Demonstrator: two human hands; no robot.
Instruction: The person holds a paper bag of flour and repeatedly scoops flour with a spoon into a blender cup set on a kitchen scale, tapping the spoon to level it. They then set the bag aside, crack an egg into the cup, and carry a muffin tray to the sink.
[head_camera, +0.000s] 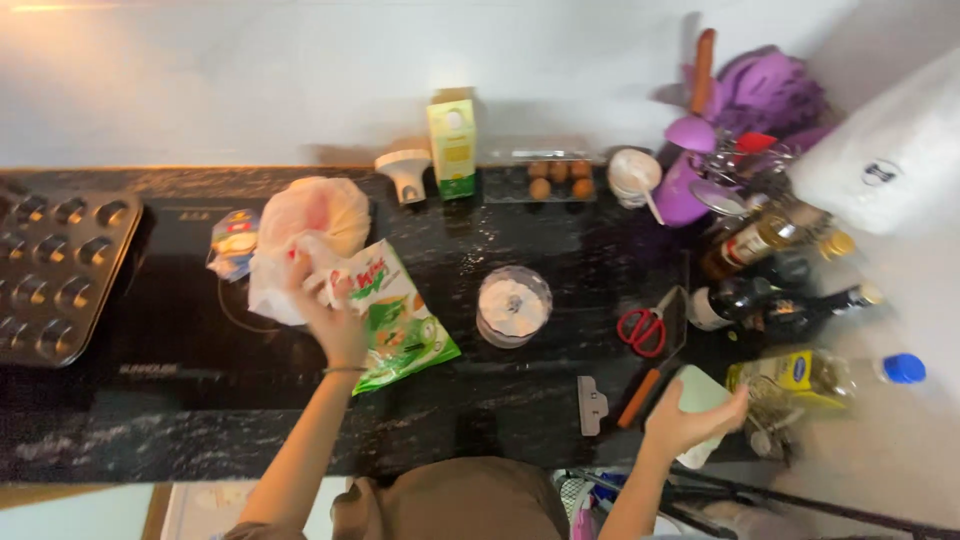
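My left hand (335, 318) is raised over the black stone counter (480, 420), gripping a white plastic bag (305, 235) together with a green and white food packet (400, 315). My right hand (690, 420) rests at the counter's front right edge, its fingers closed on a pale green card-like object (697, 388). A small round glass bowl (512, 305) with white powder stands between my two hands.
A dark muffin tin (55, 270) lies at the far left. At the back stand a green carton (452, 145), an egg tray (545, 178) and a purple utensil holder (690, 170). Red scissors (645, 328), several bottles (770, 300) and a scraper (592, 405) sit at the right.
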